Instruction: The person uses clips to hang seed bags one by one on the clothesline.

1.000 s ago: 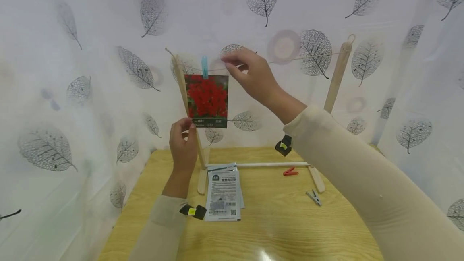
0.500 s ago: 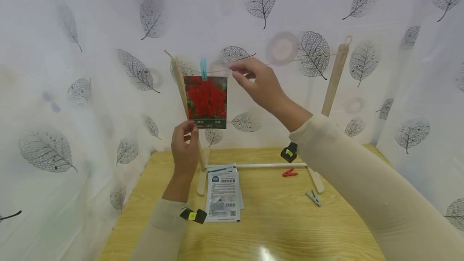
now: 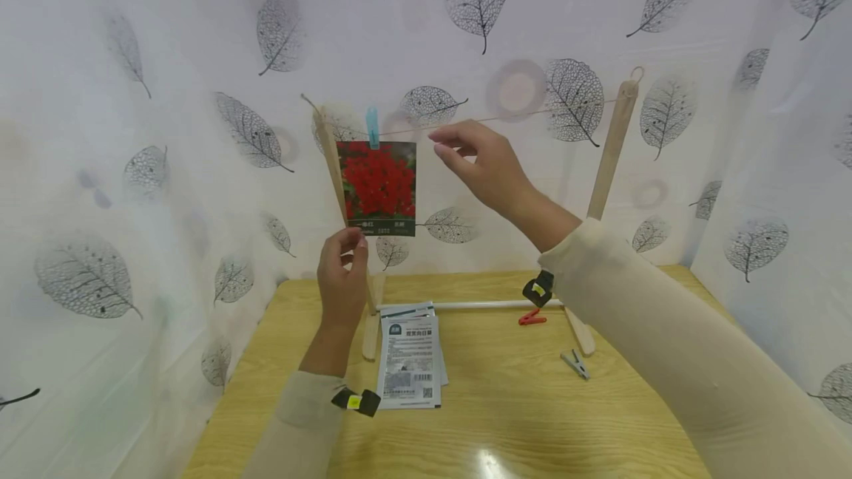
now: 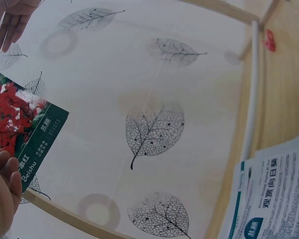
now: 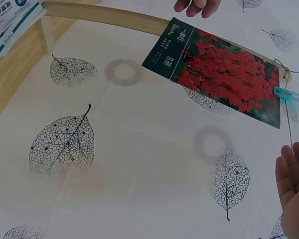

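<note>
A seed packet with a photo of red flowers hangs from a thin string. A light blue clothespin grips its top edge on the string. My left hand is by the packet's lower left corner, fingers loosely bent. The right wrist view shows a small gap between the left fingertips and the packet. Right of the packet, just under the string, my right hand hovers with relaxed fingers and nothing in them.
Wooden posts hold the string at both ends, joined low down by a white rod. More packets lie face down on the wooden table. A red clothespin and a grey clothespin lie to the right.
My right hand has come away from the string, moving right and down. My left hand has dropped slightly at the packet's corner. The packet stays hanging under the blue clothespin.
</note>
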`<state>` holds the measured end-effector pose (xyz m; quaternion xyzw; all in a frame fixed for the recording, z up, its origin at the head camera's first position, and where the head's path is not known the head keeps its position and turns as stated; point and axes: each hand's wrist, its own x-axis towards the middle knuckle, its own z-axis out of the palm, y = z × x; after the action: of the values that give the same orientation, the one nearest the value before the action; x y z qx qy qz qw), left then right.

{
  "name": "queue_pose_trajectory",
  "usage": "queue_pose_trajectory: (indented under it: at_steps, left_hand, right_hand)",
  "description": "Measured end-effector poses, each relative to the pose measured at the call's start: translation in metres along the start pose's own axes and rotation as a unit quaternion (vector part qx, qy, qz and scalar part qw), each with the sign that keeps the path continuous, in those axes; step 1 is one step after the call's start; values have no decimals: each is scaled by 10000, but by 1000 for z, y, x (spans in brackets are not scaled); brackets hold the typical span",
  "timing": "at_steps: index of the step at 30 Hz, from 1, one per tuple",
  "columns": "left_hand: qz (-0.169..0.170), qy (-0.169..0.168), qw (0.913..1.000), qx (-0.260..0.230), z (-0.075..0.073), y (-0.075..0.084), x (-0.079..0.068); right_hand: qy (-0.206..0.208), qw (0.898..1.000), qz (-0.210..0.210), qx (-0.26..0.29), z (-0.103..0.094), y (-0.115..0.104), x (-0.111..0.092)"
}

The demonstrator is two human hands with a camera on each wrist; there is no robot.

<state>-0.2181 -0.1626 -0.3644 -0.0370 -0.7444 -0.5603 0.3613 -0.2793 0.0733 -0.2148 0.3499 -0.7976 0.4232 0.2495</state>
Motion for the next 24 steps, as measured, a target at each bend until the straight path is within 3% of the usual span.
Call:
queue_pose_trajectory:
  at_steps: [6,16,24]
  left_hand:
    - [47,-133,9999,-23,0,-15,1]
    - [233,-172,9995,80,-1,-12,-3]
    - [92,-263,9996,6,-1,-13,-5]
  right_hand:
    - [-92,10000,-19,7,1,1,-8]
    - [-51,10000,41,-44,-1,11,-24]
    - [21,9999,122,-64,-3,20,-35]
